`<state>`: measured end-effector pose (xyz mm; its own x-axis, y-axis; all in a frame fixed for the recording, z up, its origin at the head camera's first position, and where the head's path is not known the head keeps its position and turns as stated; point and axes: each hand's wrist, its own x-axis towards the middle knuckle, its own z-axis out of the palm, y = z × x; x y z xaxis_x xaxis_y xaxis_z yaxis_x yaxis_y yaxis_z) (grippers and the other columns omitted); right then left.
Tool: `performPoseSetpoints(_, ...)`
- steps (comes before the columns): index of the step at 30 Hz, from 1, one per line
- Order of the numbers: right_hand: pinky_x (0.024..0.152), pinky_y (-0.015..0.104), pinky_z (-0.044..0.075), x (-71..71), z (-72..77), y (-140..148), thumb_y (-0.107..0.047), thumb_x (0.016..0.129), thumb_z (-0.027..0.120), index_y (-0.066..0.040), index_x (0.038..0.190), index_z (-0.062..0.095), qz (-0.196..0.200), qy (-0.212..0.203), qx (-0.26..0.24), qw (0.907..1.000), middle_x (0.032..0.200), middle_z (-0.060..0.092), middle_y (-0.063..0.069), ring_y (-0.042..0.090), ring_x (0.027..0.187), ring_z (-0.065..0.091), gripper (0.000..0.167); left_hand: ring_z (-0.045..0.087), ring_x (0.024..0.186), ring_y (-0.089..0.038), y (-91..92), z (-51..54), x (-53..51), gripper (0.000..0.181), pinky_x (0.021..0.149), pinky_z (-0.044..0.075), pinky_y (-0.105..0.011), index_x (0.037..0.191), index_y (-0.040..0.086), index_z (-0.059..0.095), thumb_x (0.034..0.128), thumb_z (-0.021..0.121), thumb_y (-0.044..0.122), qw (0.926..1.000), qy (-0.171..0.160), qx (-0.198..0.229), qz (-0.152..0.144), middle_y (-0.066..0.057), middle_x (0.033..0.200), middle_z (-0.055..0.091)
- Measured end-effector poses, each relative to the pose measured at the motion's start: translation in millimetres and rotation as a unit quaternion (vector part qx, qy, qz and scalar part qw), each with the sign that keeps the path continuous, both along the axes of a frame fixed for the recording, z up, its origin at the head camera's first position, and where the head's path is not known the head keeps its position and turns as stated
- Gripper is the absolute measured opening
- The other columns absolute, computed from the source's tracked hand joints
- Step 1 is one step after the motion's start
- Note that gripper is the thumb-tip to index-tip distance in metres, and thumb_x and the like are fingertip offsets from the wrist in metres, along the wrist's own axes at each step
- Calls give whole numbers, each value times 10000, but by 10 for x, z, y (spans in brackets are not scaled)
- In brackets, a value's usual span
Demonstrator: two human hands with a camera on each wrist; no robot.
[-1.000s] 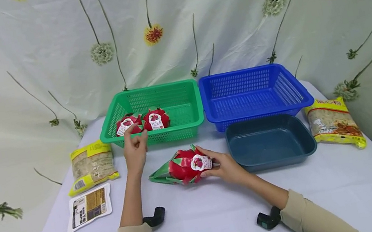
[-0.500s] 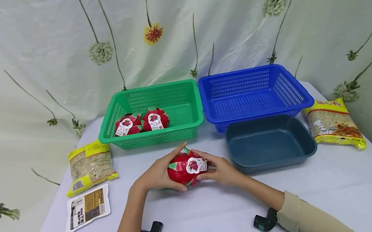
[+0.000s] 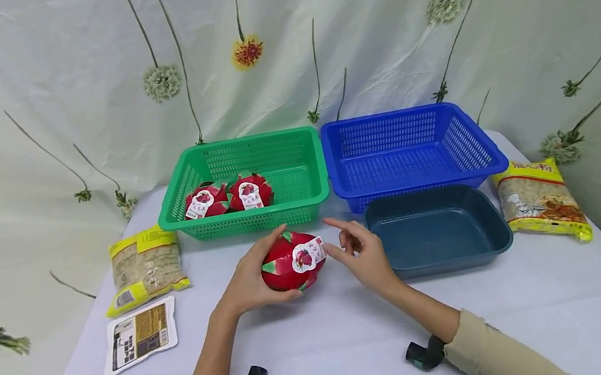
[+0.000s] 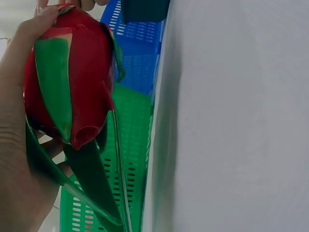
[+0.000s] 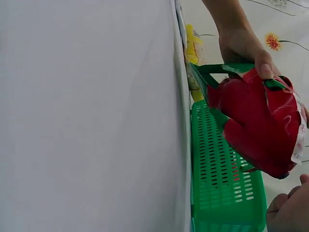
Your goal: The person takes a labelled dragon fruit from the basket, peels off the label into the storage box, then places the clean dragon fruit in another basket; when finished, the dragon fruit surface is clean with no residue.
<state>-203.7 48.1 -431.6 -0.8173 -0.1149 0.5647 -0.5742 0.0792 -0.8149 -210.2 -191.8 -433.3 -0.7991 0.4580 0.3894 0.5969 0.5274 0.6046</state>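
Observation:
My left hand (image 3: 249,282) grips a red dragon fruit (image 3: 285,272) above the table, its thumb and fingers curved round the fruit's left side. A white label (image 3: 308,254) faces up on the right part of the fruit. In the left wrist view, long green leaves (image 4: 91,169) trail from the fruit's end past the palm. My right hand (image 3: 370,257) is just right of the label with index finger and thumb extended, the other fingers bent, holding nothing. The right wrist view has a gap between this hand (image 5: 292,208) and the fruit (image 5: 256,116).
Two labelled dragon fruits (image 3: 230,196) lie in the left part of a green basket (image 3: 246,223). Right of it stand a blue basket (image 3: 420,183) and a dark teal tub (image 3: 443,264). Yellow bags (image 3: 148,264) flank both sides; a flat white packet (image 3: 140,336) lies left.
My left hand has come down from near the green basket and taken hold of the dragon fruit. The right hand has let go, and the fruit has shifted slightly left and turned.

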Motion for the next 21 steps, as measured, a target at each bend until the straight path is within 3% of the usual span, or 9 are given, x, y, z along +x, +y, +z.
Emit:
performPoseSetpoints(3,430,242,208,20,72,-38,-102,811,713,-22,1153,639,47,-461,-234,9987,589,353,65,112,493,277,359,396,1204,-191,27,38,25,1056,811,507,-391,1444,204,286,576,856,397,9996,246,77,-117,-6,1348,403)
performPoseSetpoints(9,437,214,182,114,236,-105,-27,827,674,82,1052,659,234,-1063,-565,9925,536,299,45,71,483,245,250,395,1202,-164,59,68,37,1044,825,501,-381,1435,195,304,570,859,378,9992,380,100,-104,13,1343,401)
performPoseSetpoints(16,442,187,209,117,218,-124,-23,844,653,106,950,678,-78,-1322,-926,9869,523,330,-19,42,488,276,169,404,1192,-168,64,32,29,1063,809,508,-371,1446,299,263,570,857,397,9995,297,71,-56,16,1331,408)
performPoseSetpoints(21,441,199,190,149,248,-100,-14,841,651,115,906,676,-136,-1173,-864,9892,519,313,-11,46,490,261,147,423,1171,-172,66,-11,10,1065,800,510,-375,1447,289,263,570,853,418,9997,207,104,-17,10,1312,429)
